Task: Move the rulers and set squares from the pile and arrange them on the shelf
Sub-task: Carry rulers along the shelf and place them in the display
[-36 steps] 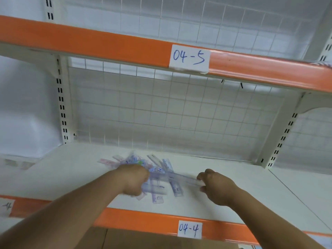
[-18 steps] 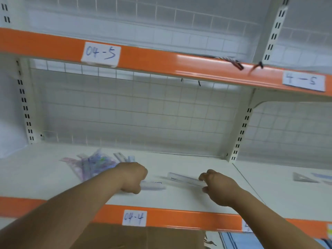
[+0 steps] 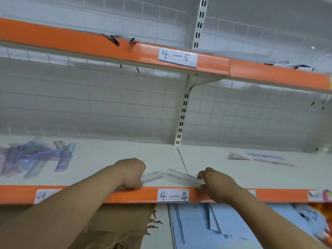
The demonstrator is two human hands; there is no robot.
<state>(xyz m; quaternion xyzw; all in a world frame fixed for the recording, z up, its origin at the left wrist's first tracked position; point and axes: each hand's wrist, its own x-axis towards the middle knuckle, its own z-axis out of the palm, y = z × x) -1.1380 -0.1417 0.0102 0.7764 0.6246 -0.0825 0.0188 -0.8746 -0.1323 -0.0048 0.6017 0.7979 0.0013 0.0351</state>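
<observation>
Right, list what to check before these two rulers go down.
1. Left hand grips a ruler: ok.
2. Right hand pinches the second ruler: ok.
3. Both rulers apart from the pile: ok.
4. Bare shelf beside the set square: ok.
5. The two rulers parallel: not ok, they slant toward each other.
6. Rulers lifted off the shelf: cannot tell.

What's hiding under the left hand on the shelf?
A clear ruler pokes out from under the left hand, low over the white shelf. The curled fingers cover the ruler's middle, so anything else beneath them cannot be seen.
</observation>
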